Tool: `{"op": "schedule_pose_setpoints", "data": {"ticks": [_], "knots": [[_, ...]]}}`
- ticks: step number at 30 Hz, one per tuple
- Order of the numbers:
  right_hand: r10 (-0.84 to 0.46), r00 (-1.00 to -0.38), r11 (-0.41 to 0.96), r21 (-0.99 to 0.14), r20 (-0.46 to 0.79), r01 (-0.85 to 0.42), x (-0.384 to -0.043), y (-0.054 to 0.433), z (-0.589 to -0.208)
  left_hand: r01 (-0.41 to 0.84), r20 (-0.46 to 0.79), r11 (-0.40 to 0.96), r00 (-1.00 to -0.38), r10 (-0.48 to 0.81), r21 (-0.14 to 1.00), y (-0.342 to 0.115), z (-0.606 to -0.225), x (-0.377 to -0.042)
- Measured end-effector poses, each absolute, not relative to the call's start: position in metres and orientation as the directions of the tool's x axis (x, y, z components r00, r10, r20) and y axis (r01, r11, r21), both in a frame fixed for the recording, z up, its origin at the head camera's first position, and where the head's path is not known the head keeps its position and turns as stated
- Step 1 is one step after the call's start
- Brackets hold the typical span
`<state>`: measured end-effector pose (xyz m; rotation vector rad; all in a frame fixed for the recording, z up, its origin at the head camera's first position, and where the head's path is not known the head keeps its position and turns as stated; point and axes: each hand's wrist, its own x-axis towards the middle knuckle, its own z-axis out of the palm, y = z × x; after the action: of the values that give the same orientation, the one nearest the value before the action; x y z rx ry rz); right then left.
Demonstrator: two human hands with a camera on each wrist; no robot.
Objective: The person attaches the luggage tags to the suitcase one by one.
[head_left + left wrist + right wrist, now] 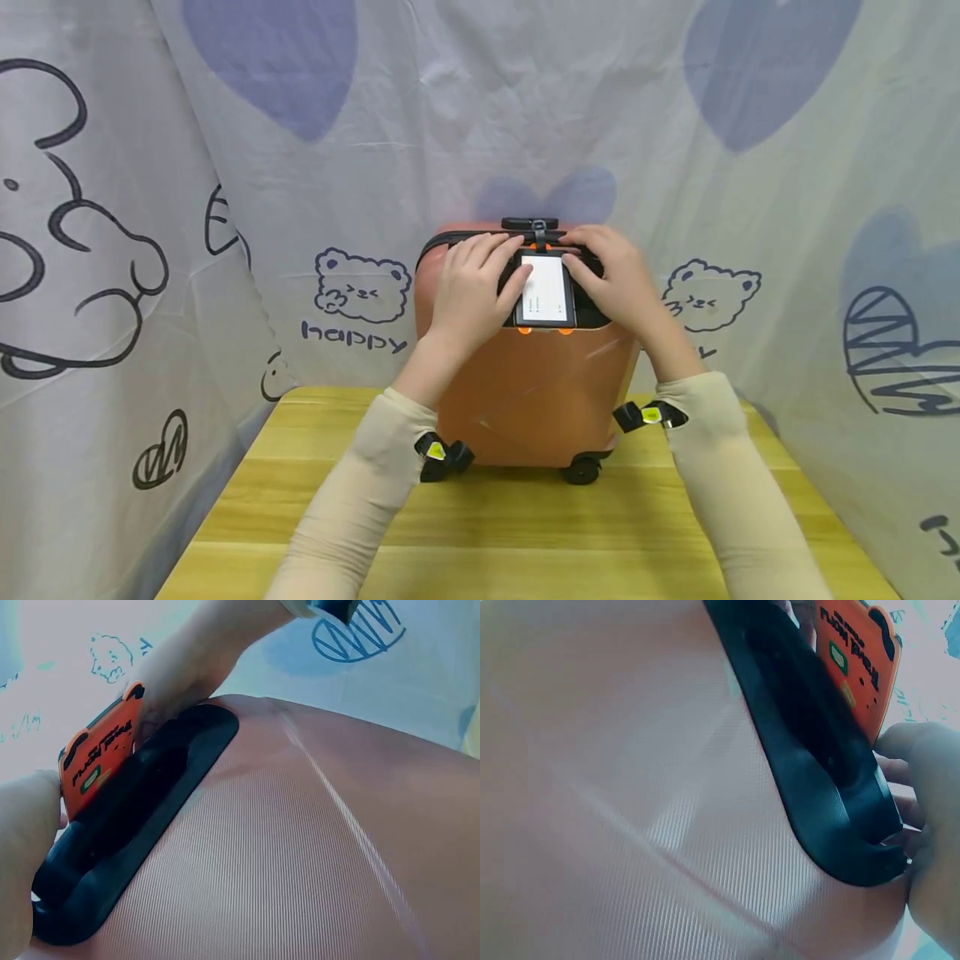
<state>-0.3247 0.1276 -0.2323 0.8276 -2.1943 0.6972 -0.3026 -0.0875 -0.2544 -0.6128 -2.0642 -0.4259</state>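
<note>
An orange-brown suitcase (525, 400) stands on the table, a luggage tag (544, 288) hanging from a dark strap at its top. Toward the head camera the tag turns a white printed card in a dark frame; the wrist views show its orange back with raised black lettering. My left hand (472, 287) holds the tag's left edge, thumb over the card and fingertips near the strap. On the opposite edge, my right hand (618, 275) holds it likewise, thumb at the card's upper corner. Below the tilted tag lies the suitcase's black side handle (810, 761).
A wood-grain table (480, 533) carries the suitcase, which rests on black wheels (581, 469). White curtains (450, 100) with hearts and cartoon bears hang close behind and along both sides. A retracted black pull handle (517, 223) tops the suitcase at the back.
</note>
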Motion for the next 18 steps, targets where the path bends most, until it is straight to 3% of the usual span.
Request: {"op": "schedule_pose_setpoints", "data": {"ticks": [4,10,18], "knots": [[-0.374,-0.553,0.701,-0.164,0.745,-0.694,-0.317,0.132,-0.237,0.517,0.811,0.853,-0.527,0.255,0.068,-0.098,-0.258,-0.297],[-0.363,-0.629,0.807,-0.106,0.687,-0.582,-0.302,0.15,-0.245,0.465,0.735,0.882,-0.624,0.266,0.074,-0.119,-0.261,-0.284],[-0.38,-0.684,0.849,-0.058,0.623,-0.525,-0.29,0.185,-0.256,0.451,0.701,0.89,-0.615,0.362,-0.064,-0.15,-0.274,-0.277]]}}
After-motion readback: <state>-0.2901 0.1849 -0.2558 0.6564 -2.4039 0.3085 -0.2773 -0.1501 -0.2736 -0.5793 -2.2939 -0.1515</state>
